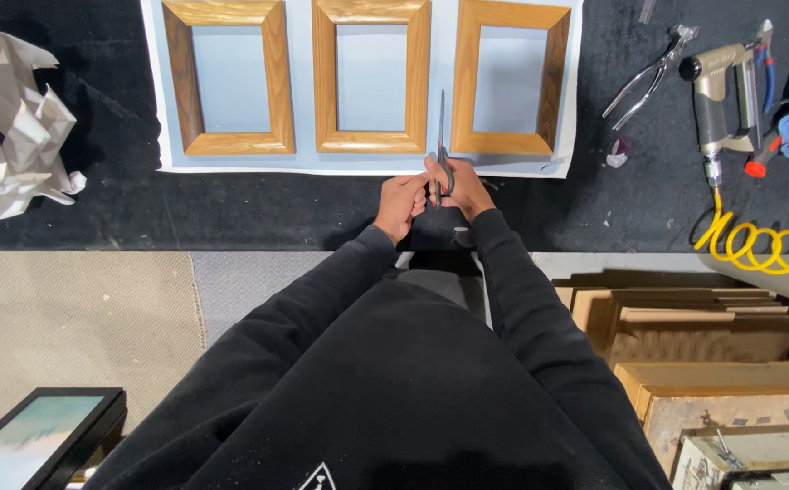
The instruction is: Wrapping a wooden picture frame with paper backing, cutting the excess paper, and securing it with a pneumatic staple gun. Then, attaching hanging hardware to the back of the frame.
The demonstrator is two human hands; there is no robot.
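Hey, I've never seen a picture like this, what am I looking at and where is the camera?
The camera sits on a person's head, looking down past their black sleeves at a black worktable. The right hand holds scissors cutting into a pale paper sheet; the left hand is closed beside it at the paper's edge. Three wooden frames lie on the sheet. Crumpled white paper lies at far left. On the right lie pliers and an air stapler with a yellow coiled hose.
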